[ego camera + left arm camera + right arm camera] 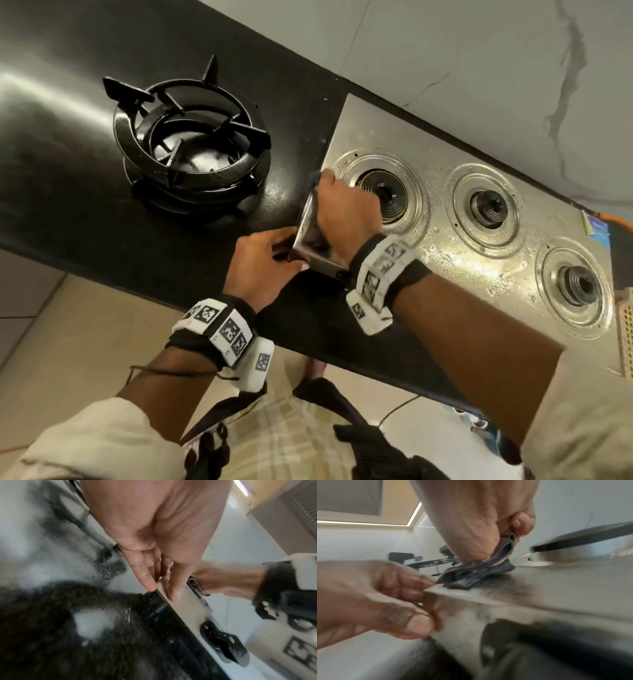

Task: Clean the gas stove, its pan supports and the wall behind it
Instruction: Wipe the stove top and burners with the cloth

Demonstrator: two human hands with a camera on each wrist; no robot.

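Left hand: my left hand (265,263) sits low centre of the head view, thumb and fingers clamped on the near left corner of the stainless-steel three-burner gas stove (442,246).
Right hand: my right hand (346,209), mid-frame, has its fingers curled tight round a folded blue-grey cloth (481,573), pressing it on the stove's left edge.
Pan supports: stacked black cast-iron pan supports (191,150) rest upper left on the black stone counter (51,171), well apart from the stove.
Wall: pale marble-veined wall (479,68) fills the upper right.
Progress: I judge supports lifted off, stove top mid-wipe; burner rings look speckled, and supports and wall remain.
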